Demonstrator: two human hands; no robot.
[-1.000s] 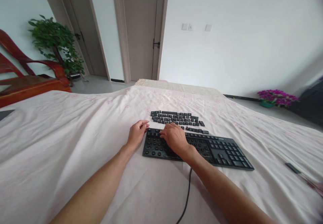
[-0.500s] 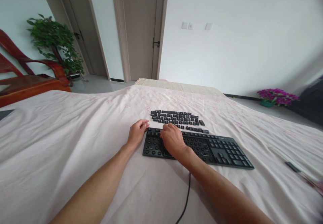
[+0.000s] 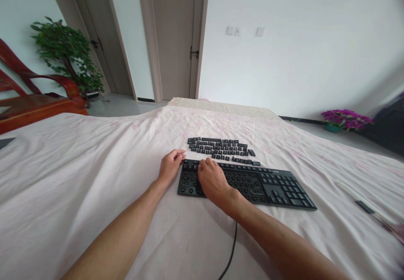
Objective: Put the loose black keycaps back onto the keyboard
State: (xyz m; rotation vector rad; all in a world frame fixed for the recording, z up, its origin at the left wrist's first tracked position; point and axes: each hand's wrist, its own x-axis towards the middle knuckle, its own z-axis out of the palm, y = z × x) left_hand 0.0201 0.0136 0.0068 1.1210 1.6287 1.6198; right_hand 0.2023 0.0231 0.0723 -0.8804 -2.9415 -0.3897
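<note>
The black plastic keyboard (image 3: 241,181) is beneath the curled right grip (image 3: 213,177), beside the bent left grip (image 3: 171,165); contents I cannot tell. Pressing seems underway; next needs aim.

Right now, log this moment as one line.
keyboard: on cloth, partly stripped | right hand: over keyboard's left half, grip hidden | left hand: at keyboard's far-left corner, contact unclear | loose keycaps: rows beyond keyboard

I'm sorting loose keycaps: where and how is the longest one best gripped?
Probably pinch the longest keycap mid-length across its narrow width, from above on its far side: it's a long bar in the farthest row, smaller keycaps off both ends and nearer.
</note>
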